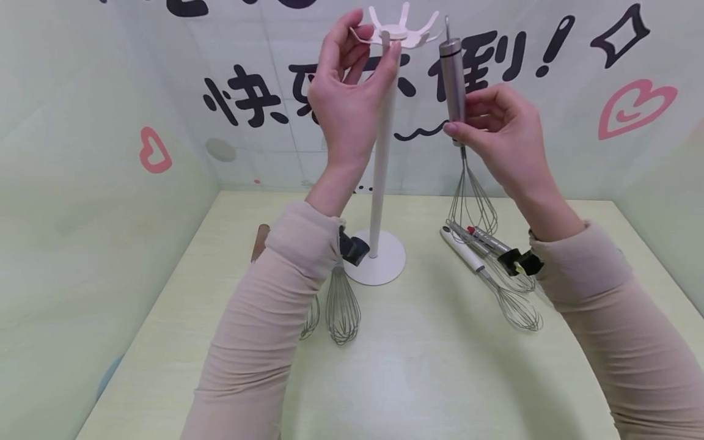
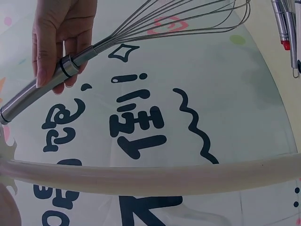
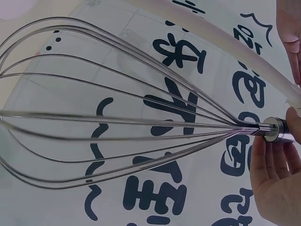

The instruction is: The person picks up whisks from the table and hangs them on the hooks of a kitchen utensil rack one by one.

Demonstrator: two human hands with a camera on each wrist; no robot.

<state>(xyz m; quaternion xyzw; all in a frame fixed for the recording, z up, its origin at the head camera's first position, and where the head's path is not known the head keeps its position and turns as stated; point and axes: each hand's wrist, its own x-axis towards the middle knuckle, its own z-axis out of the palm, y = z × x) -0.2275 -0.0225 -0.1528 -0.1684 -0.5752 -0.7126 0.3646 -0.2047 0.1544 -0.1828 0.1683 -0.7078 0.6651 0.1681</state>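
Observation:
My left hand (image 1: 352, 104) holds the top of a white stand (image 1: 383, 159), its thumb against the pole just under a ring of upturned hooks (image 1: 404, 33). To the right of those hooks, my right hand (image 1: 503, 131) pinches the metal handle of a balloon whisk (image 1: 452, 79) between thumb and fingers. The whisk hangs nearly upright, wires down, its hanging loop close to the right-hand hooks but seemingly apart from them. In the right wrist view the wires of this whisk (image 3: 249, 128) spread across the picture; in the left wrist view its handle (image 2: 28, 101) slants down toward the stand's top.
Several whisks lie on the table right of the stand, among them a white-handled whisk (image 1: 464, 250) and one with a red tip (image 1: 492, 241). Left of the base (image 1: 390, 269) lie more whisks (image 1: 343, 311) and a brown handle (image 1: 260, 242), partly behind my left sleeve. A printed backdrop (image 1: 264, 159) stands behind.

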